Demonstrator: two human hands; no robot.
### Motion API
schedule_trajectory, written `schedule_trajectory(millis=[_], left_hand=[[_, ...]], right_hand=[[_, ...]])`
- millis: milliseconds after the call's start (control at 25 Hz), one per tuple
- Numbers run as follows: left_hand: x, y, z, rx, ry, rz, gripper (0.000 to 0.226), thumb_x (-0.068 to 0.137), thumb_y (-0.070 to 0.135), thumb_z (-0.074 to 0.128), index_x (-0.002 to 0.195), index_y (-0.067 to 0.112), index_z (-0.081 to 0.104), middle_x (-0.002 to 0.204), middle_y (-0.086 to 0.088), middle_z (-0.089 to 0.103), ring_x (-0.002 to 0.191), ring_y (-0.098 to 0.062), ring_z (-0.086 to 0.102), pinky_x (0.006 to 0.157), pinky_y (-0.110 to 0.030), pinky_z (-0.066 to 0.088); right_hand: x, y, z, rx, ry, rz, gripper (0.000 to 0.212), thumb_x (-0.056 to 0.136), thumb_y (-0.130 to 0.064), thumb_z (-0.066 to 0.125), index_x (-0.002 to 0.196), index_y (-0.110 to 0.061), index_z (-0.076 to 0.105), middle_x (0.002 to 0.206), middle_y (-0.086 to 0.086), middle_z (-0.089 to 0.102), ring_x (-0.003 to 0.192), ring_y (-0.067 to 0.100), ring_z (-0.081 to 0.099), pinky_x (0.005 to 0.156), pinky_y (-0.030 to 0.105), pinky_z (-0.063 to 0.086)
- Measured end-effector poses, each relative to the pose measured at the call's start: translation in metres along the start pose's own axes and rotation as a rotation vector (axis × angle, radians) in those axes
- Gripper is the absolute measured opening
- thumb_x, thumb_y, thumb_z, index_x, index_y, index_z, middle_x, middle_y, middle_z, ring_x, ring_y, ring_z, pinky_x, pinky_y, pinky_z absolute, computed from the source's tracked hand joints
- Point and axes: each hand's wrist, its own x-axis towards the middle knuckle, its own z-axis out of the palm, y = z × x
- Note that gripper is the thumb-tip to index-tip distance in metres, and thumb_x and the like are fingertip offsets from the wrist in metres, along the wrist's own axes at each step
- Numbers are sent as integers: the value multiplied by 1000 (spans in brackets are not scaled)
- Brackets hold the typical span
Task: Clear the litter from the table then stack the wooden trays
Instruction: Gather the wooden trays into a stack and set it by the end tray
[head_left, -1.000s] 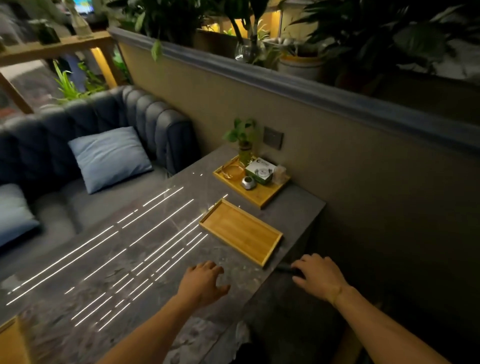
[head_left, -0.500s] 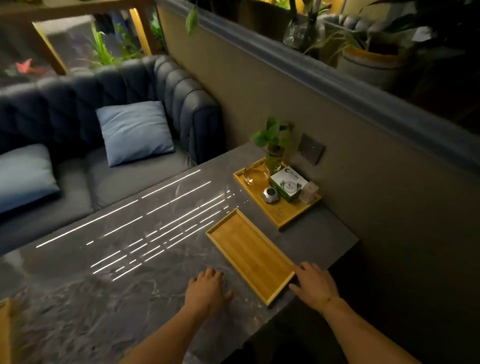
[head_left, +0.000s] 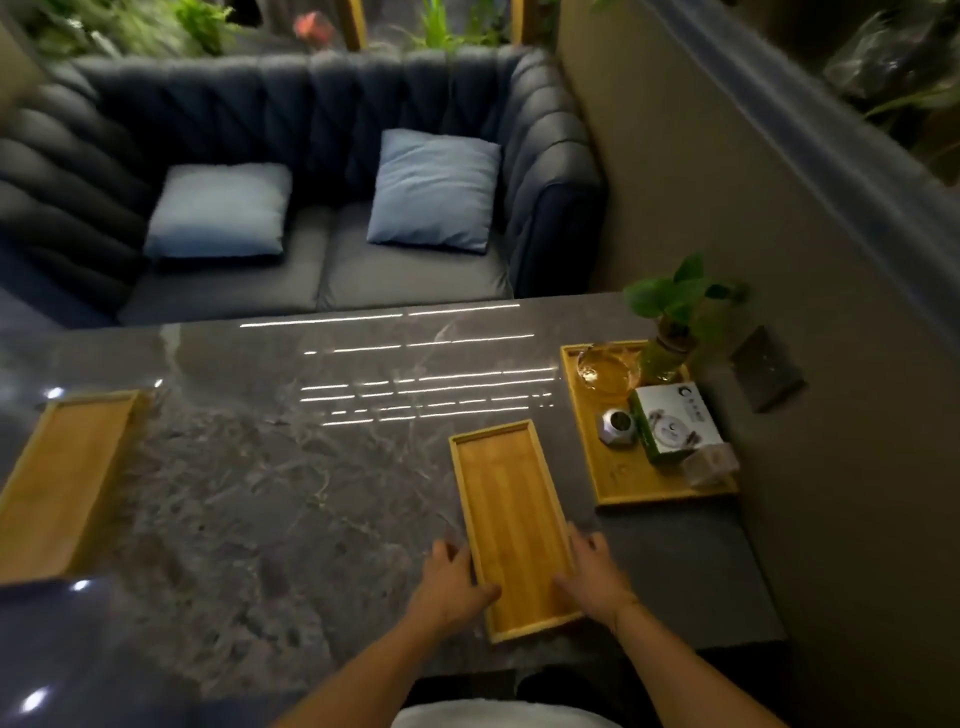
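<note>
An empty narrow wooden tray (head_left: 506, 499) lies on the dark marble table (head_left: 270, 493), near its front edge. My left hand (head_left: 453, 582) grips the tray's left rim, thumb inside the tray. My right hand (head_left: 592, 574) holds the right rim the same way. A second empty wooden tray (head_left: 62, 478) lies at the table's left side. A wider third tray (head_left: 623, 491) at the right holds a glass dish (head_left: 605, 371), a small metal pot (head_left: 618, 426), a green-and-white box (head_left: 675, 426) and a plant in a bottle (head_left: 667, 348).
A beige wall (head_left: 727, 234) runs along the table's right edge, with a dark plate (head_left: 769, 369) on it. A dark sofa (head_left: 311, 171) with two blue cushions stands beyond the table's far edge. Bare marble lies between the left tray and the held tray.
The view has swung left, so the left tray now shows. Both hands moved from the table edge onto the narrow tray's long rims and closed on them.
</note>
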Motion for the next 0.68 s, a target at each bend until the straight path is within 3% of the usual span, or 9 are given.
schedule_trajectory(millis=[120,200,280,360,520,680], left_hand=[[-5,12,7,-336,40,-113,73,83,36,67,146,23,31,140,-9,20,134,-31,30,117,-41,28],[-10,12,9,-533,89,-142,67,85,21,67,144,22,36,139,-8,26,131,-28,37,113,-38,34],[-18,8,10,-733,157,-125,58,85,6,62,139,19,45,128,-2,49,114,-19,54,97,-34,50],[-30,2,9,-888,211,-109,52,83,-5,54,130,17,56,110,4,63,96,-10,62,79,-27,57],[-60,-26,7,-1093,332,-81,45,83,-4,61,119,23,63,107,2,70,93,-9,68,68,-20,57],[-98,-61,-6,-1232,460,-47,44,85,-8,62,121,17,59,110,-4,68,101,-19,66,77,-33,59]], right_hand=[[7,-3,-7,204,-83,-4,72,84,-16,66,146,-23,29,141,12,30,129,33,41,110,43,36],[3,-2,-9,382,-121,1,68,84,-8,66,144,-23,36,142,10,41,129,31,44,109,48,40],[-4,-1,-15,498,-153,5,69,85,0,64,144,-22,38,140,8,49,127,30,48,101,49,47],[-12,-3,-24,538,-167,-3,73,81,6,65,144,-21,39,137,10,51,123,31,51,95,48,51],[-31,-21,-34,580,-272,-124,73,76,6,71,138,-24,45,124,5,59,114,28,58,94,54,53],[-55,-63,-29,523,-369,-288,73,75,0,76,133,-31,46,120,3,59,104,21,63,69,37,62]])
